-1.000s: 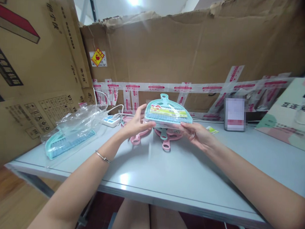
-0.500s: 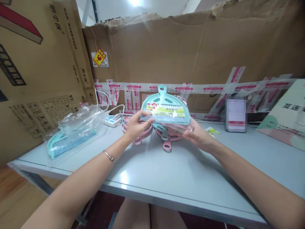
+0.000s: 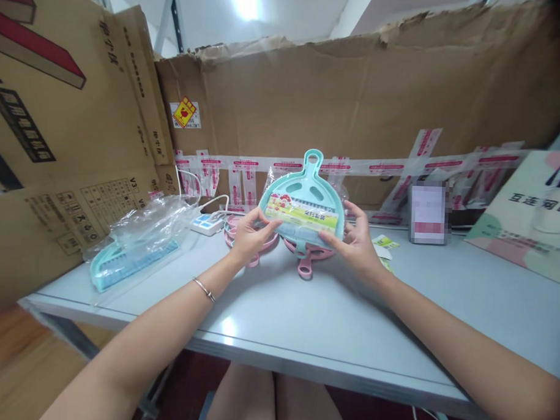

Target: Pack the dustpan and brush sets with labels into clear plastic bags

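A mint-green dustpan and brush set (image 3: 303, 189) in clear plastic wrap is held up above the table, its looped handle pointing upward. A yellow-green printed label (image 3: 302, 213) lies across its front. My left hand (image 3: 251, 235) pinches the lower left edge, thumb in front. My right hand (image 3: 352, 240) grips the lower right edge, with its thumb on the front and fingers behind. Below and behind the set lie pink dustpans (image 3: 305, 267) with a mint-green handle among them, partly hidden. More pink pieces (image 3: 253, 258) sit beyond my left hand.
Another bagged mint-green set (image 3: 135, 263) lies at the table's left. A white power strip (image 3: 206, 223) with cables sits behind it. Green-and-white labels (image 3: 384, 243) lie right of my hand. A phone (image 3: 428, 212) leans at the back before a large cardboard box (image 3: 302, 106).
The wrapped dustpan set has tilted more upright, its front facing me more fully. My right hand has shifted its hold, bringing the thumb onto the front.
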{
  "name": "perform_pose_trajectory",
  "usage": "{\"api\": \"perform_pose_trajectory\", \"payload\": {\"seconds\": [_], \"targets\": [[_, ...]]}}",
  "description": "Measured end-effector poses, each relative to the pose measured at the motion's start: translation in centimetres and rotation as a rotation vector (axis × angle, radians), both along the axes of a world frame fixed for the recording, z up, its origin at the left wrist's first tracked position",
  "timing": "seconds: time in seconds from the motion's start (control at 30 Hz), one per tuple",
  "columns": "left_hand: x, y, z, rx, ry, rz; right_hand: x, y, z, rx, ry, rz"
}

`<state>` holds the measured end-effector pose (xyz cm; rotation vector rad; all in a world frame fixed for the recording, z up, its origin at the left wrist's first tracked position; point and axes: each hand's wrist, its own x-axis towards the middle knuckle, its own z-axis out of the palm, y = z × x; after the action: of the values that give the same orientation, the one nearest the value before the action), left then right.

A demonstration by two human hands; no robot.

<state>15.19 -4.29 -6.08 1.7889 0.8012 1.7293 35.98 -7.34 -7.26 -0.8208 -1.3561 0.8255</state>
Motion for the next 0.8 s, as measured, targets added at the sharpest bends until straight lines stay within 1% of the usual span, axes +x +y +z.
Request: {"api": "perform_pose_trajectory", "payload": {"seconds": [0.1, 0.17, 0.23, 0.3, 0.33, 0.37, 0.47, 0.53, 0.63, 0.8], "targets": [[0.2, -0.3, 0.1, -0.011, -0.020, 0.038, 0.0, 0.2, 0.0, -0.018, 0.024, 0.001], [0.3, -0.6, 0.3, -0.003, -0.020, 0.002, 0.2, 0.5, -0.1, -0.009, 0.033, -0.004], [0.5, -0.8, 0.5, 0.011, -0.026, -0.036, 0.4, 0.8, -0.2, 0.001, 0.045, 0.020], [0.6, -0.9, 0.6, -0.010, -0.020, -0.018, 0.4, 1.0, -0.4, -0.010, 0.057, 0.056], [0.7, -0.9, 0.5, -0.048, -0.006, -0.004, 0.3, 0.9, -0.5, -0.020, 0.056, 0.050], [0.8, -0.9, 0.4, -0.104, 0.016, 0.001, 0.1, 0.9, -0.6, -0.029, 0.048, 0.013], [1.2, -1.0, 0.0, -0.256, 0.063, -0.015, -0.7, 0.5, -1.0, -0.012, -0.014, -0.214], [1.4, -1.1, -0.2, -0.265, 0.062, 0.014, -1.2, 0.3, -1.1, 0.025, -0.058, -0.298], [1.6, -1.4, -0.1, -0.224, 0.017, 0.034, -1.2, 0.3, -0.8, 0.092, -0.100, -0.333], [1.4, -1.1, 0.2, -0.182, -0.045, -0.025, -0.1, 0.8, -0.2, 0.189, -0.121, -0.377]]}}
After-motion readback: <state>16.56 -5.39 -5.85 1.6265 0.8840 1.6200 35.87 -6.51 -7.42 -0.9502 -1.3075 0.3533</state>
